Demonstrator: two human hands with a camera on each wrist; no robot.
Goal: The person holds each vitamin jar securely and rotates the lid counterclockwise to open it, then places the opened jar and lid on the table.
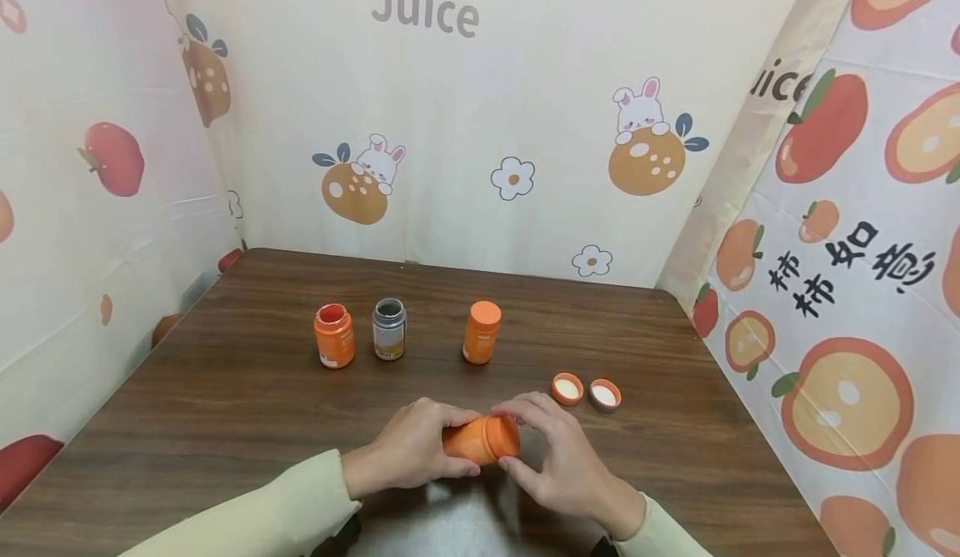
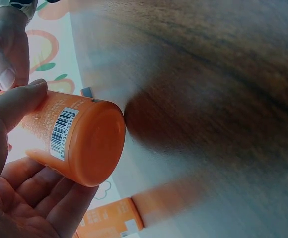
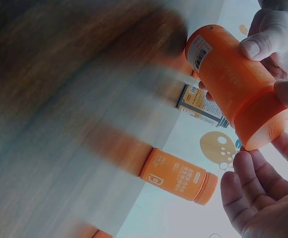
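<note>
Curtains (image 1: 450,82) printed with fruit, rabbits and the word "Juice" hang round a dark wood-grain table (image 1: 187,373). Toward its front edge, near the middle, I see a person holding an orange bottle (image 1: 467,442) tipped over, its cap end pointing toward the table's right edge. The left hand (image 1: 416,444) grips the body, which lies between the thumb on the near side and the fingers on the far side; a barcode label (image 2: 63,133) shows close to the base. The right hand (image 1: 555,457) has its thumb and fingertips closed about the orange screw cap (image 1: 504,436), which is on the bottle.

Nearer the back edge stand an uncapped orange jar (image 1: 335,342), an uncapped grey jar (image 1: 389,336) just beside it, and, farther right, a capped orange bottle (image 1: 481,336). Two upturned caps (image 1: 564,400) lie toward the right edge, just beside each other.
</note>
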